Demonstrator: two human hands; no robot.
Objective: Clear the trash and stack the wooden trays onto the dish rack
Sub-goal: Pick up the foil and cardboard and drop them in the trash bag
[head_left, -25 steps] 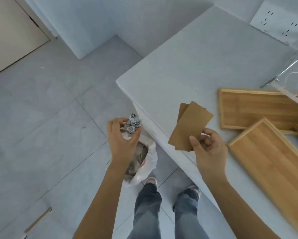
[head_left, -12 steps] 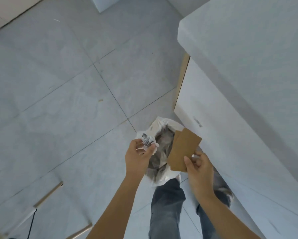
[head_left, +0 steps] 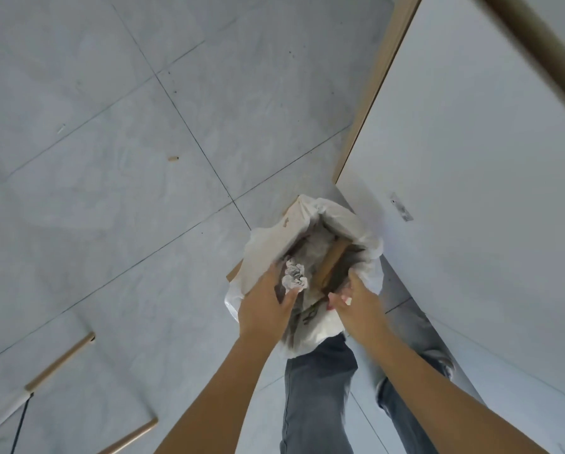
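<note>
A bin lined with a white bag (head_left: 310,213) stands on the floor against the white cabinet. Both hands are over its mouth. My left hand (head_left: 263,304) pinches a crumpled foil ball (head_left: 294,278) between thumb and fingers just inside the near rim. My right hand (head_left: 356,298) is at the bag's near right rim, its fingertips beside the lower end of the brown cardboard pieces (head_left: 331,265). These stand tilted, edge-on, inside the bag. Whether the right hand still grips them is unclear. The wooden trays and the dish rack are out of view.
The white cabinet side (head_left: 471,191) rises on the right, with a wooden edge (head_left: 536,40) across the top right corner. Grey floor tiles (head_left: 127,158) spread to the left. Wooden rods (head_left: 60,362) lie at the lower left. My jeans-clad legs (head_left: 317,398) stand right below the bin.
My view has tipped down from the counter to the bin, so the trays have left the frame. Both hands have dropped to the bag's mouth, and the cardboard now slants down inside it.
</note>
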